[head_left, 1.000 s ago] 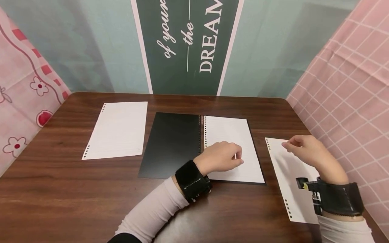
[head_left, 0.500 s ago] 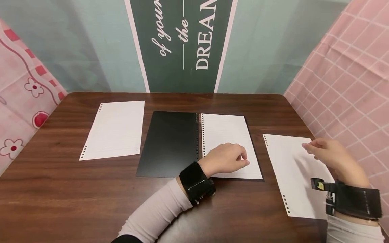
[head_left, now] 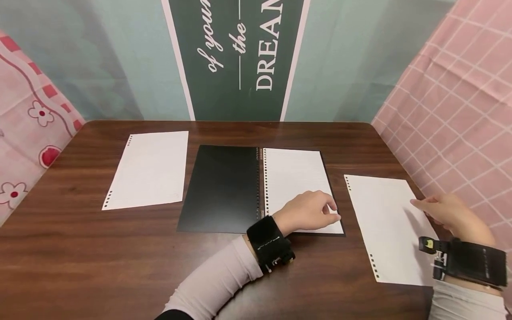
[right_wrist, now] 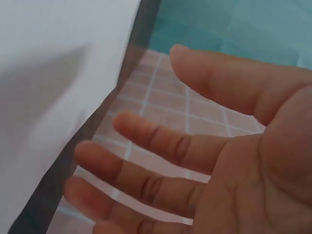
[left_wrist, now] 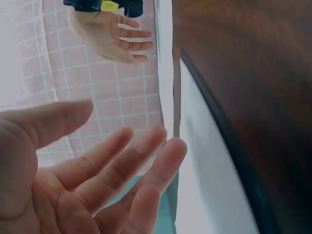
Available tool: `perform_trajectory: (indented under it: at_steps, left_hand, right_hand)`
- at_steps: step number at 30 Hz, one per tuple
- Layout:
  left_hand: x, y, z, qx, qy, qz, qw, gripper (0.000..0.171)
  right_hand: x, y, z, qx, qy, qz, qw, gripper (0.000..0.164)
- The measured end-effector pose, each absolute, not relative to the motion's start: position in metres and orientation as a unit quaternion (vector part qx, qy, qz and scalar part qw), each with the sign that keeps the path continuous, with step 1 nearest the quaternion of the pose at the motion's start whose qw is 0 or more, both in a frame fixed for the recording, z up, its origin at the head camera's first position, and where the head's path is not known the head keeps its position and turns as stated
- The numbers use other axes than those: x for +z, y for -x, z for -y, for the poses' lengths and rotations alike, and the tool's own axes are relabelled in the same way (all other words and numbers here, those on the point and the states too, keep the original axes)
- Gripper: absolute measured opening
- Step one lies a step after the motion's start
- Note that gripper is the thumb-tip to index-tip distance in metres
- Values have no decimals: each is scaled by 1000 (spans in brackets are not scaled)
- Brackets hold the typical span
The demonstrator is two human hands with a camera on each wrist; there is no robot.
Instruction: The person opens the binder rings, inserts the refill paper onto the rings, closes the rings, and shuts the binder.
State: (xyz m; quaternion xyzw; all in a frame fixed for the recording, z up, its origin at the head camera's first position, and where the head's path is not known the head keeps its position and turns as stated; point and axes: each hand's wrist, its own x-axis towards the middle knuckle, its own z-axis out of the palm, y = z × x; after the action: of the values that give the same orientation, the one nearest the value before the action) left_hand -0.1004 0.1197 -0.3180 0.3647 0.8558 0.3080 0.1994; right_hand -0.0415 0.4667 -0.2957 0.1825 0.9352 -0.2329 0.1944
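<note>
A black-covered ring notebook [head_left: 218, 191] lies spread on the table, a white lined page [head_left: 292, 171] with punched holes on its right side. Over that page's lower right corner hovers my left hand [head_left: 310, 211], its fingers loosely bent and holding nothing. A loose punched sheet [head_left: 388, 222] lies to the right of the notebook. My right hand [head_left: 460, 215] is at the right edge of this sheet, thumb and fingers spread apart. In the right wrist view, the fingers [right_wrist: 161, 141] are beside the sheet's edge with nothing between them.
Another loose punched sheet [head_left: 148, 171] lies left of the notebook on the brown wooden table [head_left: 100, 266]. A pink checked cloth [head_left: 472, 102] hangs close along the right side, near my right hand. A green lettered cloth [head_left: 236, 102] hangs behind.
My right hand has moved rightward across the loose sheet to its right edge and lowered. My left hand has slid a little to the right over the notebook page. The papers stay put.
</note>
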Motion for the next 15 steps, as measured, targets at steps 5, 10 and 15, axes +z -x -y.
perform_trajectory:
  at_steps: [5,10,15]
  left_hand:
    - [-322,98,-127,322,-366,-848,207,25]
    - [-322,92,-138,319,-359,-853,206,24]
    - [-320,85,-152,316,-364,-850,214,24]
  right_hand:
    - [-301,41,-474,-241,-194,-920,240,56]
    - [-305,45,-476,-204,-189,-927,252,65]
    - [-309,47,-472,-141,-198,-932,269,86]
